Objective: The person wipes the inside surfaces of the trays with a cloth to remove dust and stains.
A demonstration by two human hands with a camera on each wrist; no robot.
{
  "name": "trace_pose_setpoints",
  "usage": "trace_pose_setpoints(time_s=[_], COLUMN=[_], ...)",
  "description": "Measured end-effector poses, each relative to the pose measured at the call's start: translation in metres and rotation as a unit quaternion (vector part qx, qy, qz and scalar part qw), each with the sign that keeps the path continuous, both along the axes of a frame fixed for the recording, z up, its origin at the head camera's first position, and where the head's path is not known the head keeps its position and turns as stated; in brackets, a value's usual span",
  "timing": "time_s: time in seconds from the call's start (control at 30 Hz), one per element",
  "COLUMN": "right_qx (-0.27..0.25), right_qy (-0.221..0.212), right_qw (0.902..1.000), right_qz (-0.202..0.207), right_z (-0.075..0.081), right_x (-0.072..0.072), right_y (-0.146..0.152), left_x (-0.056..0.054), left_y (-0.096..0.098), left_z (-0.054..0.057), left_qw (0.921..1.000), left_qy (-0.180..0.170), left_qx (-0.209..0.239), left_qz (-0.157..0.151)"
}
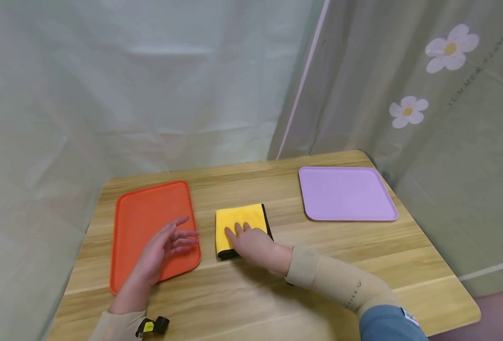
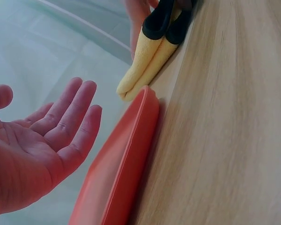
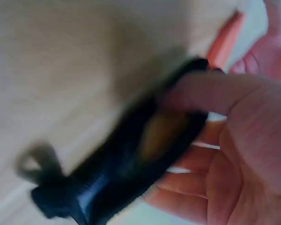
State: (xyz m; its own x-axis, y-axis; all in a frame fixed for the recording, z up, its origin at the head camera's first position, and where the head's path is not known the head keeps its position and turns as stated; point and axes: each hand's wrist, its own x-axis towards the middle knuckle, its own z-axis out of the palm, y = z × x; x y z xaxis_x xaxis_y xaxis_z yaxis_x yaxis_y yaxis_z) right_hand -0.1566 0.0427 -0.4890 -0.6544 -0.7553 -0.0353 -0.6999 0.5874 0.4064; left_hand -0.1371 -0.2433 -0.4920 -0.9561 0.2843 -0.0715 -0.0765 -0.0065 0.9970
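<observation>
A folded yellow cloth (image 1: 242, 219) with black edging lies near the middle of the wooden table. My right hand (image 1: 253, 246) grips its near edge, fingers spread over the top. Close up in the right wrist view, the thumb (image 3: 215, 91) presses into the black-edged fold (image 3: 126, 140) opposite the fingers; a small black loop (image 3: 37, 164) hangs at one end, blurred. My left hand (image 1: 163, 248), fingers extended and apart, hovers over the right part of the orange-red tray (image 1: 142, 218) and holds nothing. In the left wrist view its palm (image 2: 33, 150) faces upward.
To the right of the cloth, a purple tray (image 1: 347, 194) lies near the table's back right corner. The wooden table (image 1: 234, 303) backs onto pale curtains (image 1: 170, 85). A black device (image 1: 159, 324) sits at my left wrist.
</observation>
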Motion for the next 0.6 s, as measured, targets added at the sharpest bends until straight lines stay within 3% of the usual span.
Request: trace_pose_setpoints(time_s=[0.13,0.37,0.6], right_qx=[0.009,0.025,0.029], right_qy=[0.061,0.049,0.065], right_qw=[0.9981,0.9985,0.9971], right_qz=[0.009,-0.005,-0.027], right_z=[-0.009,-0.009,-0.011], right_x=[0.001,-0.009,-0.013], right_y=[0.000,-0.010,-0.022], left_x=[0.000,0.000,0.001], left_y=[0.002,0.000,0.000], left_z=[-0.001,-0.002,-0.002], left_qw=[1.0000,0.9997,0.9986], left_qy=[-0.007,-0.017,-0.027], left_qx=[0.001,0.016,0.036], left_qz=[0.000,0.008,0.026])
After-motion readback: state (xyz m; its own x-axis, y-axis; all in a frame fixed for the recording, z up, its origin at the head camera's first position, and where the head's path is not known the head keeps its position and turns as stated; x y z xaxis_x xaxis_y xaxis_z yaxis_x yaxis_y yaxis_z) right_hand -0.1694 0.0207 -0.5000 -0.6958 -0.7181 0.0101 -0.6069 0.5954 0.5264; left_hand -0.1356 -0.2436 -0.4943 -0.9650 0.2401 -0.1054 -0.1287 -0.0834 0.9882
